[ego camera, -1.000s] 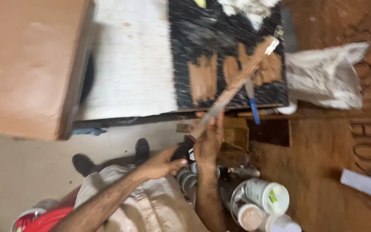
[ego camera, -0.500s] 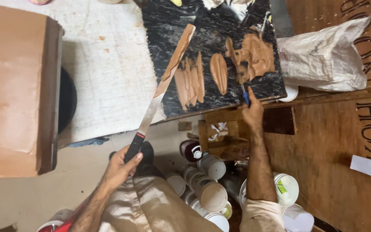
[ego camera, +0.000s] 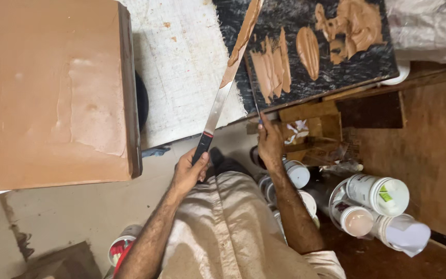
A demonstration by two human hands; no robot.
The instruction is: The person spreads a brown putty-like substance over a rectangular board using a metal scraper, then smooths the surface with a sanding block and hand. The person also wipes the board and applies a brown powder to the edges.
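hands both closed: left hand grips long putty blade, right hand thin scraper.

Long metal blade, tip smeared brown, slanting over dark slab.

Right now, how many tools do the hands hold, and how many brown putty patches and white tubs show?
Long putty blade, left hand: 1
Thin tool, right hand: 1
Putty patches on dark board: about 3
White tubs: about 6
Total: about 11
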